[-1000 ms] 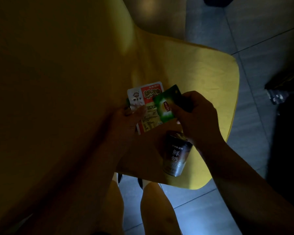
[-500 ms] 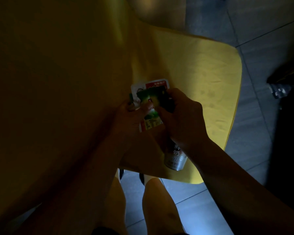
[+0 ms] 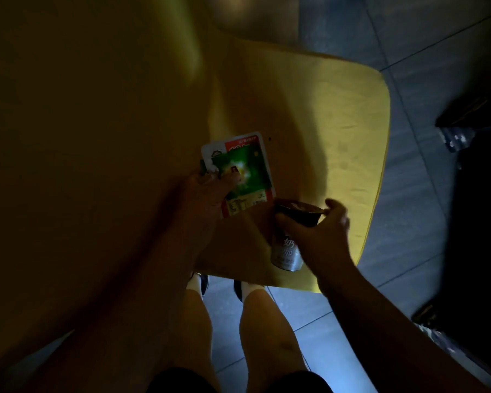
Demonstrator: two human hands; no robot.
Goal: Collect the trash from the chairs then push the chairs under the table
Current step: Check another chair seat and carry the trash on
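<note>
While left hand [image 3: 201, 199] is pinching the wrappers [image 3: 247, 168], nearer right hand [image 3: 321, 236] is wrapping fingers [image 3: 335, 207] round the upright can [image 3: 285, 251] on the chair [image 3: 338, 123].

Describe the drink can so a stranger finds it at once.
Start at the yellow chair seat. Near its front edge stands the drink can, the right hand gripping its top. Unlike the flat packets beside it, it is a dark-topped cylinder.

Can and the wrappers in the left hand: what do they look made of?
The can looks like thin metal: a shiny silvery base rim under a dark printed wall. The wrappers look like glossy printed film or coated paper; dim light leaves that open.
</note>
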